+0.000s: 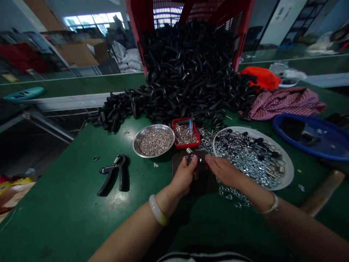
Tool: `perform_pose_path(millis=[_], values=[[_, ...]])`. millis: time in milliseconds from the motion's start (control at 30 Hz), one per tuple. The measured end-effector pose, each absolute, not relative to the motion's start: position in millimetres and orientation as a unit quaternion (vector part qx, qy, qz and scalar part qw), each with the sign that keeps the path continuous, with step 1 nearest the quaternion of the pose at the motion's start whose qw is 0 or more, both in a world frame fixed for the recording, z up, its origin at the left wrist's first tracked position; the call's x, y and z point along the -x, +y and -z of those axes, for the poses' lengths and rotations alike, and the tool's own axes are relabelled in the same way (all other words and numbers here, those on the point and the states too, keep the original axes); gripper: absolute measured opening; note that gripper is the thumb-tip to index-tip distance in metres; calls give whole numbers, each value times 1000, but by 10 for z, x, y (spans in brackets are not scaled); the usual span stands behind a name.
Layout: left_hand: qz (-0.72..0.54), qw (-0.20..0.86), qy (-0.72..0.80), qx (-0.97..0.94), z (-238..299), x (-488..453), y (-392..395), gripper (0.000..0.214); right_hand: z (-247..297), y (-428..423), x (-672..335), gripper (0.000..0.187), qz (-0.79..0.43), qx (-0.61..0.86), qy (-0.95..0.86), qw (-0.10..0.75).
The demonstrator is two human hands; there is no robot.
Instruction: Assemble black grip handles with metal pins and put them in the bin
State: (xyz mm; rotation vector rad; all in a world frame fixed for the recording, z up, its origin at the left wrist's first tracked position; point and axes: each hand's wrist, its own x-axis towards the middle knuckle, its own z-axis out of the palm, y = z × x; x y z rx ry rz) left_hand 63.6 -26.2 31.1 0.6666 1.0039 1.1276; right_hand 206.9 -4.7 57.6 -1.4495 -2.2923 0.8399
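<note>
My left hand (185, 174) is closed around a black hand grip exerciser, mostly hidden by the fingers. Its metal spring (189, 151) pokes out above the thumb, and a shiny metal end (200, 160) points to the right. Close beside that end, my right hand (222, 171) has its fingers pressed together; whatever they hold is hidden. Both hands are over a dark square plate (208, 183). To the left, an assembled hand grip exerciser (117, 173) lies on the green table (68, 214), with a small ring (96, 158) near it.
A steel bowl (134, 145) of small metal parts stands beside a red tray (187, 146) of pins. On the right are a white basin (290, 174) of nuts and springs, a blue tray (332, 151) and a hammer handle (324, 193). Black handles (188, 80) spill from a red crate (136, 32).
</note>
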Motion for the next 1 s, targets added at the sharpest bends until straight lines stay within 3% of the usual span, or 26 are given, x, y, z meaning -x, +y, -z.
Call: perform_pose_path(millis=[100,233,367,500,633,733,867,900,1000], values=[[-483,694,457,-277,-342,-617,-253,42,-558,-42,-2069,51,-125,506,-839,157],[-474,701,467,-258,-362,-593,-251,43,-540,-54,-2040,66,-225,514,-824,80],[-454,716,465,-255,-372,-568,-234,42,-557,-69,-2018,56,-101,526,-835,125],[-454,716,466,-254,-369,-551,-218,44,-571,-88,-2010,69,-222,530,-816,62],[-442,728,459,-253,-364,-536,-218,42,-582,-114,-2008,62,-136,546,-818,120],[-438,726,465,-255,-365,-537,-220,43,-588,-119,-2006,71,-271,543,-792,72],[-431,736,453,-259,-361,-549,-201,43,-556,-131,-1968,61,-206,564,-782,164],[-428,725,461,-279,-355,-549,-193,43,-534,-134,-1952,63,-244,569,-767,168],[-411,634,508,-413,-333,-525,-163,43,-465,-140,-1925,71,-512,553,-651,87]])
